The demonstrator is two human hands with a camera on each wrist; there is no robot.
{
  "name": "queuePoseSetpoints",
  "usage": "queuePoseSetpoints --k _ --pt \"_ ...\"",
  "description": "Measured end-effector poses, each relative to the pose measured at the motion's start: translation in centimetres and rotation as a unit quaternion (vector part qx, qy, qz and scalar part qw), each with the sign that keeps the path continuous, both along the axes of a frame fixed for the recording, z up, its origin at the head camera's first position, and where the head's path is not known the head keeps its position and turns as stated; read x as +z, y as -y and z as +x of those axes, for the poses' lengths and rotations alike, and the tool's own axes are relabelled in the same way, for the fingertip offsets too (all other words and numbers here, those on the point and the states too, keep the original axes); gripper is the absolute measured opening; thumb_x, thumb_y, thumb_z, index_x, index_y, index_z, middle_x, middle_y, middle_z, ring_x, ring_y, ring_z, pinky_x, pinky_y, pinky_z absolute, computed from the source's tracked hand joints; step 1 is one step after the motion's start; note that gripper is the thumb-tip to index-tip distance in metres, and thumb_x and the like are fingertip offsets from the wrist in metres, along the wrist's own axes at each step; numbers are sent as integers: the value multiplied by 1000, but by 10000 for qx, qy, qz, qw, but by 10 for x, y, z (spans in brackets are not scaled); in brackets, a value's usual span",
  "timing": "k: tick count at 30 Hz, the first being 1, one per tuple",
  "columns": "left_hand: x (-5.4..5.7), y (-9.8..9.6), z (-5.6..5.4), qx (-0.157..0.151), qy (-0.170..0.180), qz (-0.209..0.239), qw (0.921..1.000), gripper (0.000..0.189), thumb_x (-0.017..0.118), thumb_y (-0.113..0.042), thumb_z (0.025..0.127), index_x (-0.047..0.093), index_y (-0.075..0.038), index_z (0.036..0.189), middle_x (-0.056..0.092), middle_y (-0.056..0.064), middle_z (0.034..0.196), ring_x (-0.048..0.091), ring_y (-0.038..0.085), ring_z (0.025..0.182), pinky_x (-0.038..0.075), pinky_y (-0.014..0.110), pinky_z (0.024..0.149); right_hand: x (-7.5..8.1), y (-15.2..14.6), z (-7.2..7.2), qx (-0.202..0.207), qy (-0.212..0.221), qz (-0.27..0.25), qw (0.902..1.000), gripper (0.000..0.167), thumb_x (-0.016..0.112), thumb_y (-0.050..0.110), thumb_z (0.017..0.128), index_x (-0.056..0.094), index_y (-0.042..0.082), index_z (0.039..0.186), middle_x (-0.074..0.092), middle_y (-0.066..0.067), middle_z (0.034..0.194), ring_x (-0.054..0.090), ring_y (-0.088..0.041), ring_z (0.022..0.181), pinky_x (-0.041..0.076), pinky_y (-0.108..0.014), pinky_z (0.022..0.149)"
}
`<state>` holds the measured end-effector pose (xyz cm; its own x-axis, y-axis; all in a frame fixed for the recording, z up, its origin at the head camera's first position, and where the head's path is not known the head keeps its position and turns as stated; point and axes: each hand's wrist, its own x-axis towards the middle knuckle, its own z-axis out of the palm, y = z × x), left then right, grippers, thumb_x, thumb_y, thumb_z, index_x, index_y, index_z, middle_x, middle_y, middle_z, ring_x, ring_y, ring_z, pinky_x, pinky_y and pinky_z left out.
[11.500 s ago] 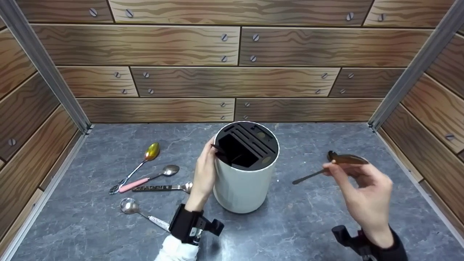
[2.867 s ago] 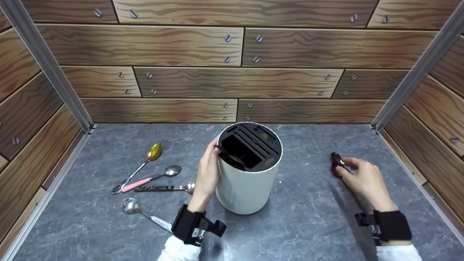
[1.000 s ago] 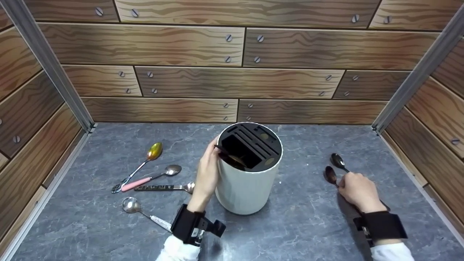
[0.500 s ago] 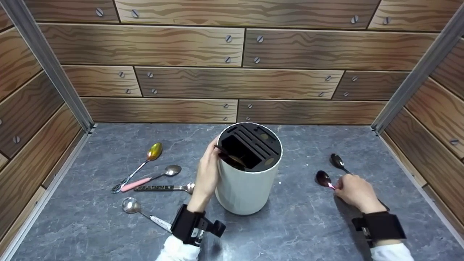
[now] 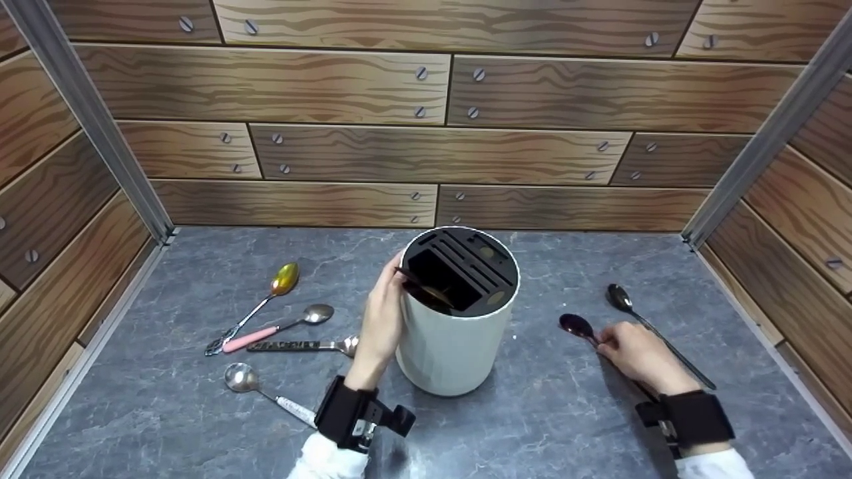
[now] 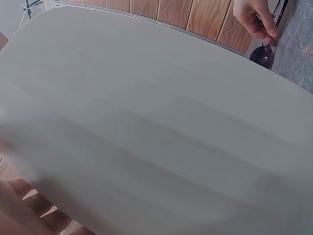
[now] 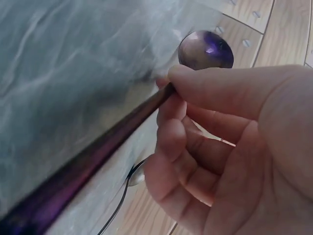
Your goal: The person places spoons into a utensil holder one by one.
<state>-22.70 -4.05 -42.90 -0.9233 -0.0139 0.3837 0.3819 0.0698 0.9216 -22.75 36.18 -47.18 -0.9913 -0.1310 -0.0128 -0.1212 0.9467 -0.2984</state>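
Note:
In the head view, my left hand (image 5: 383, 319) grips the left side of a white cylindrical utensil holder (image 5: 452, 352) with a black slotted top. A dark piece (image 5: 426, 293) leans in the large slot by the rim. My right hand (image 5: 636, 356) pinches the handle of a dark purple spoon (image 5: 576, 326) between thumb and fingers, right of the holder. The right wrist view shows the spoon's shiny bowl (image 7: 205, 49) past the thumb and its handle running to the lower left. A black spoon (image 5: 665, 339) lies on the table to the right of this hand.
Left of the holder lie a gold-bowled spoon (image 5: 285, 279), a pink-handled spoon (image 5: 249, 338), a patterned-handled utensil (image 5: 286, 346) partly behind the left hand, and a white-handled spoon (image 5: 241, 377). Wood-patterned walls (image 5: 426, 153) enclose the grey marbled table (image 5: 532, 419).
My right hand earlier held dark spoons above the table, then lowered them. It has since drawn the purple spoon left, apart from the black one left lying. The left hand stays on the holder.

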Motion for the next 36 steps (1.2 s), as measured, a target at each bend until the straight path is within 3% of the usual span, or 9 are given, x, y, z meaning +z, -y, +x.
queuePoseSetpoints --k 4,8,13,22,25,29,33,36 --pt "0 0 -1 -29 -26 19 10000 72 31 -52 112 47 4 154 52 25 158 46 41 152 33 53 131 6 5 3 -34 -148 -22 9999 14 68 14 96 75 6 88 66 -4 73 55 -17 65 46 -38 60" --pt "0 0 -1 -10 -53 -11 10000 62 32 -41 115 46 6 154 52 26 158 46 42 152 33 55 131 15 11 7 -100 -367 -146 9992 22 64 18 101 72 10 83 53 1 64 44 -14 57 31 -28 54" --pt "0 1 -2 32 -16 22 10000 48 32 -19 115 46 7 153 52 27 157 46 42 151 33 55 131 24 20 12 -44 -840 -118 9964 19 64 17 102 70 11 85 54 2 66 45 -14 58 33 -29 55" --pt "1 0 0 22 68 116 9999 46 31 -12 114 47 6 153 53 26 157 47 41 152 32 54 132 47 39 22 161 -1471 -702 9865 14 69 14 101 73 11 88 61 4 67 40 -2 56 32 -23 56" --pt "0 0 1 34 85 87 9999 46 31 -13 114 47 5 153 53 26 157 47 41 151 32 55 131 54 46 27 186 -1796 -1036 9781 14 70 10 99 73 12 86 67 4 70 40 3 56 33 -20 56" --pt "1 0 1 -5 83 106 9999 47 31 -14 114 46 6 153 52 26 158 47 42 151 32 55 131 60 54 35 138 -2173 -1573 9632 13 71 5 98 75 11 86 76 -1 77 55 9 63 43 -10 58" --pt "1 -1 1 -36 76 112 9999 48 31 -17 114 46 5 154 52 26 158 46 42 151 32 55 131 66 64 43 170 -2506 -2135 9441 9 72 -2 95 78 4 97 80 -10 82 64 14 73 50 -2 68" --pt "0 -1 0 -14 42 71 10000 51 31 -25 116 46 5 154 53 26 157 49 42 149 34 55 131 70 71 48 330 -2886 -2427 9256 17 73 -8 91 79 0 105 80 -13 82 64 19 76 52 -1 71"
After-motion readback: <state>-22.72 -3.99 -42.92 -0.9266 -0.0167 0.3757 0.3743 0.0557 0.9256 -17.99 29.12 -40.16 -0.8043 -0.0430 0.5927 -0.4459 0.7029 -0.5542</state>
